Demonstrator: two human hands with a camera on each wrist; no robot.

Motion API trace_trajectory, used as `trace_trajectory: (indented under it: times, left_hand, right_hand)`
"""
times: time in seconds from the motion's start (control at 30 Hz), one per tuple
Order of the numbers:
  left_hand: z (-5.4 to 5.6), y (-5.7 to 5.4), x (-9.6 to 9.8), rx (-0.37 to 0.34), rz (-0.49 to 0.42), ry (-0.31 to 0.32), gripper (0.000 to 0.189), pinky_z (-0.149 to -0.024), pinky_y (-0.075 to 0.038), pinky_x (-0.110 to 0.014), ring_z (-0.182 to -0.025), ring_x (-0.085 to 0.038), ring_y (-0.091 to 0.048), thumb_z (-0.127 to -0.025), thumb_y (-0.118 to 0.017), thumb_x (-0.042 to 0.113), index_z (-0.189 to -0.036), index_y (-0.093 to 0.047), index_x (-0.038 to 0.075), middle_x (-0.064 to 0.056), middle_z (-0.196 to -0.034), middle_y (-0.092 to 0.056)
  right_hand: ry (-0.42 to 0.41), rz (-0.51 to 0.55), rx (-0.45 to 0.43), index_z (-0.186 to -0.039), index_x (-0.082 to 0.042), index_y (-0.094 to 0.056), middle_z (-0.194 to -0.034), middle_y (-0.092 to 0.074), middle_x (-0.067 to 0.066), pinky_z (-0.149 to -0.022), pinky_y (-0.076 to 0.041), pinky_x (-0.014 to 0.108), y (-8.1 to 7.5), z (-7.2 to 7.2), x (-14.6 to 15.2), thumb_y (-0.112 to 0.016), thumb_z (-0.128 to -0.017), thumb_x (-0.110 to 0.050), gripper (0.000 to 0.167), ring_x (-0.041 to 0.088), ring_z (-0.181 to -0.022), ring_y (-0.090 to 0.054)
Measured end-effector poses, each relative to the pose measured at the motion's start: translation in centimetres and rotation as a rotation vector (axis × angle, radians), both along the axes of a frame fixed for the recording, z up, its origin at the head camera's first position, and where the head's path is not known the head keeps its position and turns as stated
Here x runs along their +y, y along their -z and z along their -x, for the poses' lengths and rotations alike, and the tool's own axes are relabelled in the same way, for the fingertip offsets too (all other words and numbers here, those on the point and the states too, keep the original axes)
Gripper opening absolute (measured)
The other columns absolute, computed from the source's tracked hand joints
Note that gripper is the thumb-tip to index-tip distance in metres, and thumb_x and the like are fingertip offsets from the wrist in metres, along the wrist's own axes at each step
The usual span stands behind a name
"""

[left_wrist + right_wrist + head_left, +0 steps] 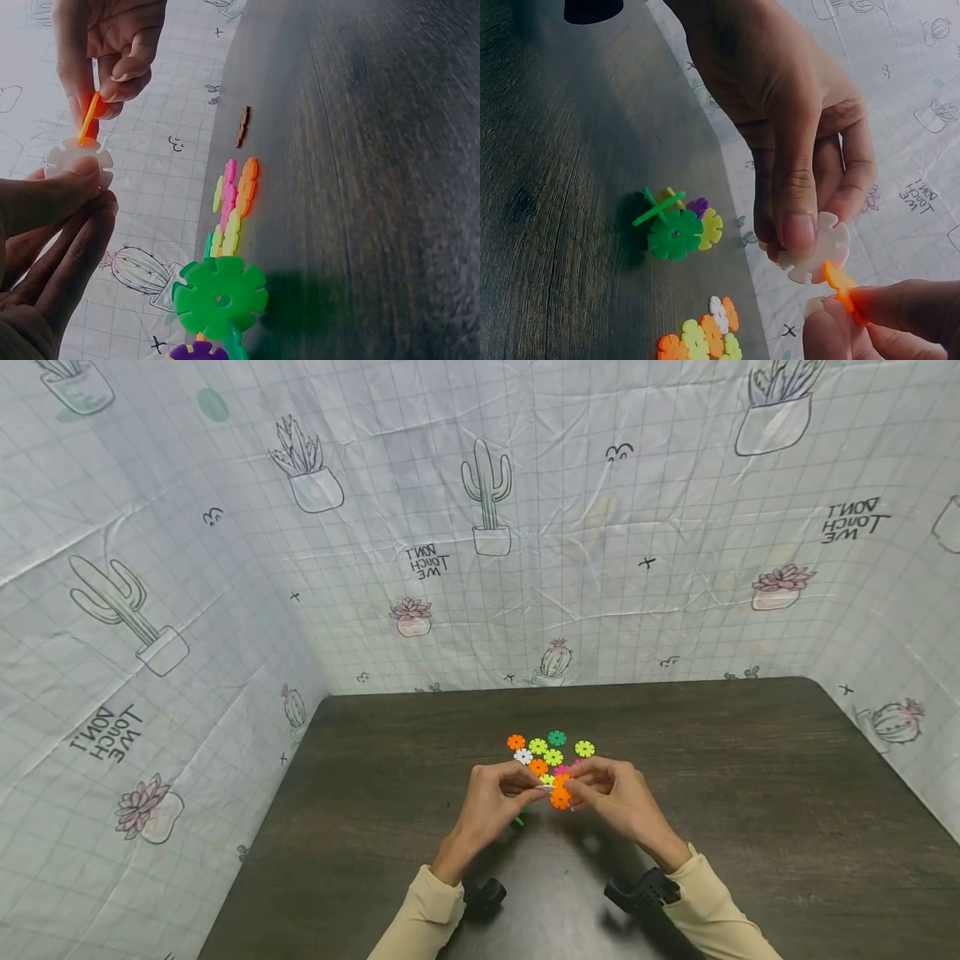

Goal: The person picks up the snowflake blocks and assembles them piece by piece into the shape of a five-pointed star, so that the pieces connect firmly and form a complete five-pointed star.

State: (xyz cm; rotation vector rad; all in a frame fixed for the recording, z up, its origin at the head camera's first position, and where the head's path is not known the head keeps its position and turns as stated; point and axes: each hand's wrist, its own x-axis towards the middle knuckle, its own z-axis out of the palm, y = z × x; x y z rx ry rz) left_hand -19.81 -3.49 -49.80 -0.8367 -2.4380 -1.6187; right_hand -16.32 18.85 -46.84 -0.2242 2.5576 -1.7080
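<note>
My left hand [491, 806] pinches a white notched flower-shaped disc [64, 159] between thumb and fingers. Facing it, my right hand [618, 797] pinches an orange notched disc [841, 285]. The orange disc stands edge-on against the white disc's rim in both wrist views; whether their slots interlock I cannot tell. Beneath the left hand on the table stands a joined cluster of discs, with a green disc [676, 234], a purple disc [697, 208] and a yellow disc [711, 229]. The left hand covers most of that cluster in the head view.
Loose discs lie flat beyond the hands, among them an orange disc [516, 742], a dark green disc [557, 738] and a yellow-green disc [585, 748]. A brown disc [243, 127] lies apart from them. Patterned cloth [525, 568] rises behind the dark wooden table [390, 777].
</note>
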Motion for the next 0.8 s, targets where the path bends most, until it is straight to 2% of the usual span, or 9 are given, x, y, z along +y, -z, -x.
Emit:
trace_trajectory:
  times: [0.2,0.4,0.53,0.7,0.8]
  left_hand:
    - [-0.06,-0.1,-0.02,0.041,-0.026,0.019,0.006,-0.075,-0.062,-0.019,-0.079,-0.009,-0.077,-0.089,-0.083,0.011,-0.094,-0.08,0.01,-0.005,-0.089,-0.081]
    - [0.05,-0.01,-0.25,0.162,-0.069,0.047,0.005,-0.075,-0.062,-0.02,-0.078,-0.009,-0.078,-0.088,-0.083,0.008,-0.092,-0.081,0.009,-0.006,-0.086,-0.081]
    - [0.09,0.21,-0.25,0.202,-0.077,0.059,0.005,-0.074,-0.062,-0.019,-0.076,-0.009,-0.077,-0.087,-0.083,0.007,-0.091,-0.082,0.01,-0.005,-0.085,-0.081]
    - [0.13,0.17,-0.17,0.21,-0.062,0.07,0.003,-0.073,-0.062,-0.018,-0.076,-0.009,-0.077,-0.088,-0.083,0.009,-0.09,-0.081,0.006,-0.006,-0.084,-0.081]
    - [0.2,-0.07,-0.12,0.179,-0.08,0.057,0.005,-0.073,-0.062,-0.019,-0.075,-0.01,-0.078,-0.088,-0.083,0.01,-0.09,-0.081,0.006,-0.008,-0.085,-0.081]
  right_hand:
    - [0.014,0.021,0.007,-0.113,0.002,-0.073,-0.101,-0.079,0.019,-0.074,-0.066,0.04,-0.08,-0.12,-0.12,-0.076,-0.097,-0.017,0.025,0.02,-0.079,-0.078]
    - [0.021,0.106,-0.012,-0.108,0.007,-0.071,-0.099,-0.078,0.024,-0.074,-0.066,0.042,-0.28,-0.31,-0.54,-0.078,-0.095,-0.013,0.025,0.016,-0.076,-0.077]
    - [0.028,0.115,-0.019,-0.105,0.006,-0.072,-0.096,-0.077,0.023,-0.073,-0.065,0.044,-0.09,-0.33,-0.76,-0.078,-0.094,-0.012,0.023,0.018,-0.074,-0.077]
    - [0.035,0.062,0.003,-0.103,0.003,-0.074,-0.09,-0.079,0.019,-0.07,-0.065,0.042,0.21,-0.25,-0.86,-0.079,-0.094,-0.015,0.021,0.022,-0.072,-0.077]
    - [0.027,0.088,0.006,-0.107,0.003,-0.074,-0.093,-0.079,0.02,-0.072,-0.065,0.042,0.27,-0.13,-0.74,-0.078,-0.095,-0.017,0.024,0.024,-0.074,-0.078]
